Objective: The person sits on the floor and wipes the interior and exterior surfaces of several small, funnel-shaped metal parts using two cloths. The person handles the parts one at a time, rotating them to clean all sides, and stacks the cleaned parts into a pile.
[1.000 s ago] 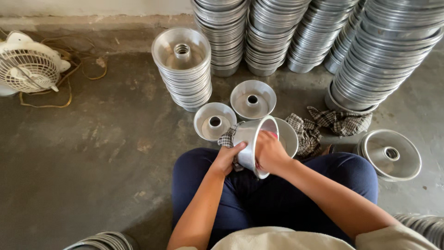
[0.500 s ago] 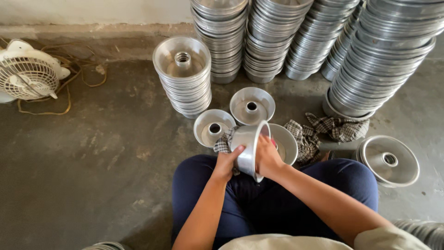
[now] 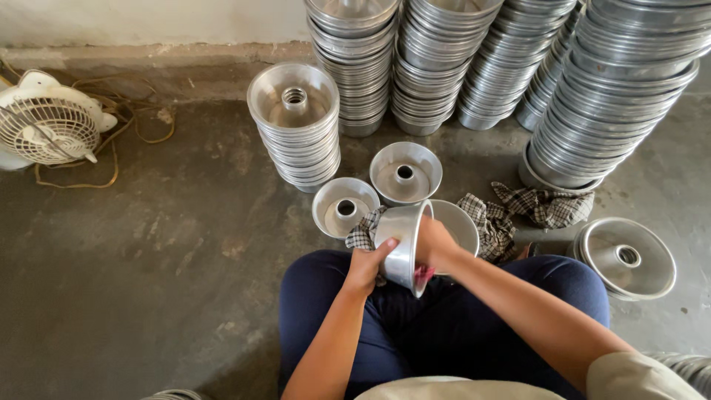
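I sit on the floor with a shiny metal ring mould (image 3: 401,243) tipped on its side over my lap. My left hand (image 3: 364,267) grips its outer wall from the left. My right hand (image 3: 435,244) reaches into its mouth, with a bit of pink cloth (image 3: 423,275) showing under it. A checked rag (image 3: 363,231) lies against the mould's far side. Just beyond stand two small ring moulds (image 3: 343,207) (image 3: 405,172) and a plain metal bowl (image 3: 458,222).
A stack of ring moulds (image 3: 295,126) stands ahead to the left. Tall stacks of metal pans (image 3: 444,59) (image 3: 615,89) line the back wall. Checked cloth (image 3: 544,204) lies right; beside it another mould (image 3: 626,257). A white fan (image 3: 48,126) with cord sits far left.
The mould has turned slightly in my hands, and my right hand has shifted inside it. The view has tipped a little; all else stays put.
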